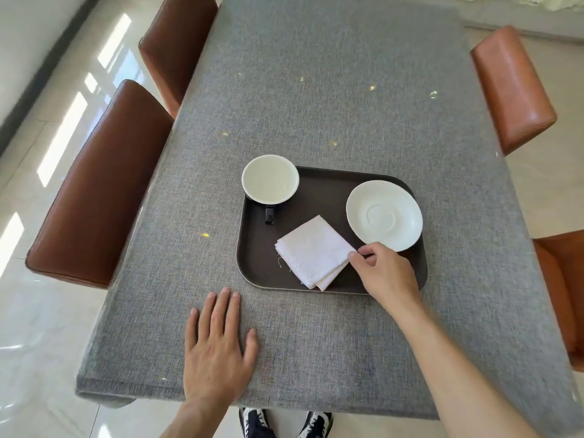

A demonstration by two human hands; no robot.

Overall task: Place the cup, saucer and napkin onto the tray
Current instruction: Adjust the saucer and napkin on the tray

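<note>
- The left hand (218, 352) lies nearest, flat on the grey cloth of the desk (331, 90), palm down, its fingers (221, 308) spread wide and holding nothing.
- Below the desk edge, two dark shoes (284, 423) with white laces show on the glossy pale floor (38, 327).
- The right hand (387, 273) reaches in from the right over the near right part of the tray (252, 263).
- Its fingers (358, 252) are drawn narrow, pinching the right corner of the napkin (313, 251).
- The napkin is white cloth, folded into a square and turned like a diamond; it lies on the tray's near middle, with loose threads at its left edge.
- The tray is dark brown with rounded corners and sits on the desk just beyond the left hand.
- The cup (270, 180) stands upright at the tray's far left corner; it is white inside, dark outside, and looks empty, with its dark handle pointing toward the camera.
- The saucer (384, 214) is white and lies flat at the tray's right side, just beyond the right hand and apart from the cup.
- Brown leather chairs (104, 184) stand at both long sides of the desk.
</note>
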